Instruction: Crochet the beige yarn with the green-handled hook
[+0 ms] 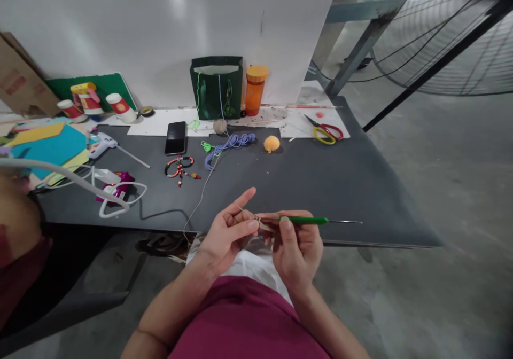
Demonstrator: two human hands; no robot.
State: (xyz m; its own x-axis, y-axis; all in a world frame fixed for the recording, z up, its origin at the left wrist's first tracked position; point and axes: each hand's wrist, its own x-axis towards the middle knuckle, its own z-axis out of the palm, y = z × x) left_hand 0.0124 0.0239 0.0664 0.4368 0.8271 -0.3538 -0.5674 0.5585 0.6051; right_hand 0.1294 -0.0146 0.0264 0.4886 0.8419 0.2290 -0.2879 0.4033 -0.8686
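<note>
My right hand (298, 249) is closed round a green-handled crochet hook (308, 220), whose bare metal end points right. The hook's other end reaches a small beige crochet piece (265, 226) pinched by my left hand (224, 237), its index finger raised. Fingers partly hide the piece and the working tip. A thin beige yarn strand (202, 192) runs from the table down past the near edge by my left wrist. Beyond my hands lie a beige yarn ball (220, 126), tangled purple yarn (236, 141) and a round orange-yellow piece (271, 143).
Red-and-yellow scissors (326, 132) lie at the right. An orange bottle (255, 92) and a green paper bag (216, 92) stand behind. A phone (175, 138), beaded bracelet (179, 168) and glue gun (105, 146) are leftward. Another person's arm (18, 220) shows at far left.
</note>
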